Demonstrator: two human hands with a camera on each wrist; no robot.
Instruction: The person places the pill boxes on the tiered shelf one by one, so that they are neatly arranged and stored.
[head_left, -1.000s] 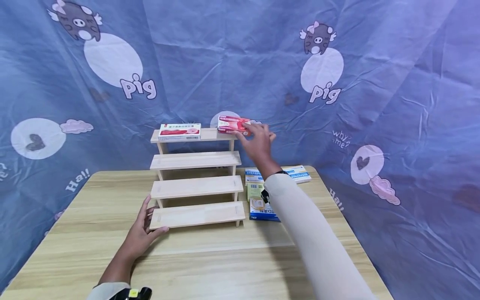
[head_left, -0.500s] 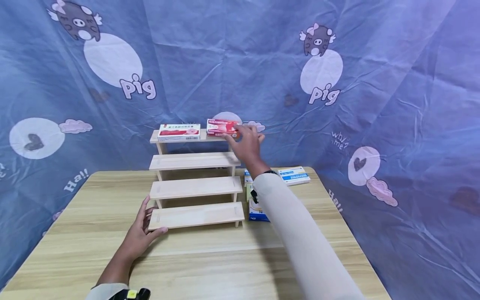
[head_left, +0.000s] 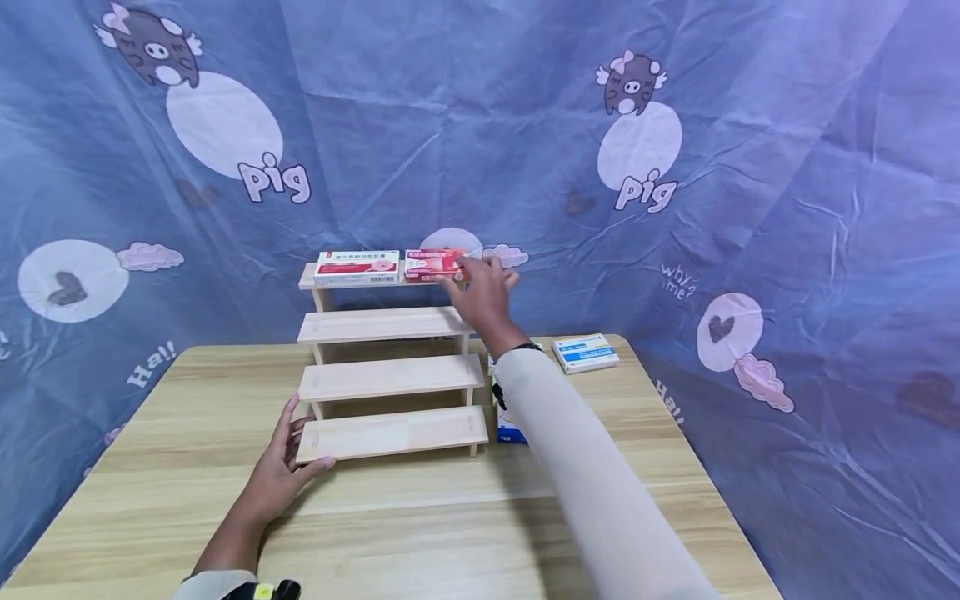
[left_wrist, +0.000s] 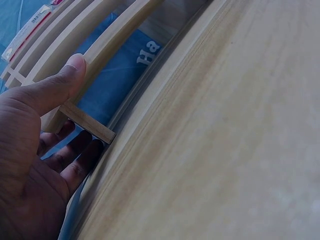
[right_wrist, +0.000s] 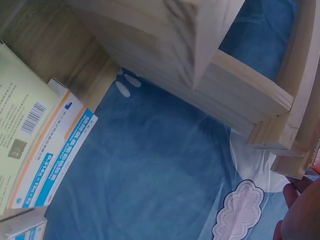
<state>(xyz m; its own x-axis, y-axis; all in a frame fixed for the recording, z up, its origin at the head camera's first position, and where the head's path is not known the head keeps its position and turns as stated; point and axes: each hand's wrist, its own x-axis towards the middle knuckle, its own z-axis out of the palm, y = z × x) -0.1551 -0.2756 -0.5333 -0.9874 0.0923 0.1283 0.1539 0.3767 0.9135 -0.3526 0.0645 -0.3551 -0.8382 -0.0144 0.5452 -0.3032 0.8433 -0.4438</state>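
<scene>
A wooden four-tier display rack (head_left: 393, 377) stands on the table. My left hand (head_left: 276, 473) grips the left end of its lowest tier; in the left wrist view the thumb (left_wrist: 65, 80) lies over the shelf edge and the fingers curl beneath. On the top tier my right hand (head_left: 486, 298) holds the right end of a red medicine box (head_left: 429, 265). Left of that box lies a white-and-red medicine box (head_left: 357, 267), a narrow gap between them. Only a sliver of the red box (right_wrist: 316, 161) shows in the right wrist view.
A white-and-blue medicine box (head_left: 587, 353) lies at the table's back right. Beside the rack, my right sleeve partly covers a blue box (head_left: 512, 428). The right wrist view shows a pale green box (right_wrist: 25, 107) there too. A blue patterned cloth (head_left: 450, 125) hangs behind.
My right hand has moved left with the red box along the top tier, bringing it close to the white-and-red box. My left hand has kept its place on the rack.
</scene>
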